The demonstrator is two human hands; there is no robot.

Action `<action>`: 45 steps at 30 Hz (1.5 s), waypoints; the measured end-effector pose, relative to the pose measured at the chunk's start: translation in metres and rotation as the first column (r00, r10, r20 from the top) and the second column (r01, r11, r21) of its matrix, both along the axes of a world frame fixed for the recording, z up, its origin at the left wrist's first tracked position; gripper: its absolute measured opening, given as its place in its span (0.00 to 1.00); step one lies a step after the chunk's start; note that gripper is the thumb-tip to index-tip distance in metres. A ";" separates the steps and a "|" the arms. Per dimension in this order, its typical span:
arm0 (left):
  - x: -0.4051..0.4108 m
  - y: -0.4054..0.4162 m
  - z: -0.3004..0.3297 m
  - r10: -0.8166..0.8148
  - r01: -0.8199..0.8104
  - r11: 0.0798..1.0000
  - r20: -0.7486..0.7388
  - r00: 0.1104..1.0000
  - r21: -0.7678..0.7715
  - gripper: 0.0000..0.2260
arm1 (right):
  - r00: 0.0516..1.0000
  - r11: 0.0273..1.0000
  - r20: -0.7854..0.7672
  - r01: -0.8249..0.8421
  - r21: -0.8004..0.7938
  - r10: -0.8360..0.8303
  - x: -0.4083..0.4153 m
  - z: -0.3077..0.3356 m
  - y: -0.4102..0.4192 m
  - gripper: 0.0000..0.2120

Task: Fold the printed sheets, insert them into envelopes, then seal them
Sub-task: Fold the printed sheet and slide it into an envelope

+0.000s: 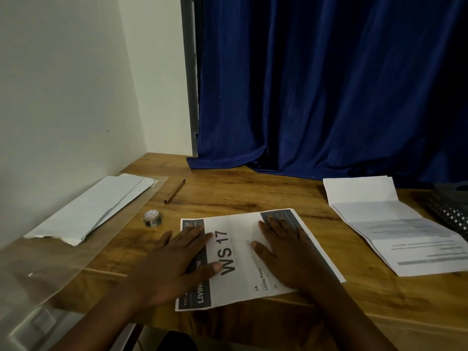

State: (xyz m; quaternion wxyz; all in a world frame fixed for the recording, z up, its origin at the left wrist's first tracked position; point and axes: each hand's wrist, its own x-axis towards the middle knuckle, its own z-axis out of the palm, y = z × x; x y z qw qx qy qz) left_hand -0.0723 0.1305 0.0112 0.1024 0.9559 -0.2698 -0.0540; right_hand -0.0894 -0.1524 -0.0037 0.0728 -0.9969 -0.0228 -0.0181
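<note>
A printed sheet (pixel 238 239) marked "WS 17" lies flat on the wooden desk (pixel 253 193) in front of me. My left hand (pixel 174 259) rests flat on the sheet's left side, fingers straight. On the right side, my right hand (pixel 283 247) presses down with its fingers spread. A stack of white envelopes (pixel 93 209) lies at the left by the wall. Printed sheets with fold creases (pixel 395 224) lie at the right. A small roll of clear tape (pixel 152 218) stands left of the sheet.
A brown pen (pixel 174 191) lies behind the tape roll. A clear plastic sleeve (pixel 50 269) covers the desk's left part. A dark keyboard (pixel 450 211) sits at the far right edge. A blue curtain (pixel 329 97) hangs onto the desk's back.
</note>
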 end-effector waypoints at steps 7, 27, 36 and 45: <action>-0.022 0.030 0.004 -0.153 0.148 0.986 0.065 0.986 0.082 0.57 | 0.963 0.995 0.261 -0.086 0.045 0.071 -0.013 0.031 0.005 0.28; -0.023 0.023 0.027 -0.064 0.165 0.809 0.194 0.979 -0.564 0.29 | 0.964 0.736 0.213 -0.258 0.626 0.157 -0.100 0.015 -0.027 0.29; 0.006 -0.024 0.025 -0.085 -0.050 0.557 -0.118 0.989 -0.829 0.19 | 0.983 0.361 0.147 -0.099 0.928 -0.110 -0.079 0.033 -0.042 0.12; 0.036 -0.055 -0.007 0.278 -0.252 0.689 -0.073 0.958 -0.680 0.39 | 0.859 0.646 0.251 0.116 0.754 -0.447 -0.044 0.003 -0.047 0.31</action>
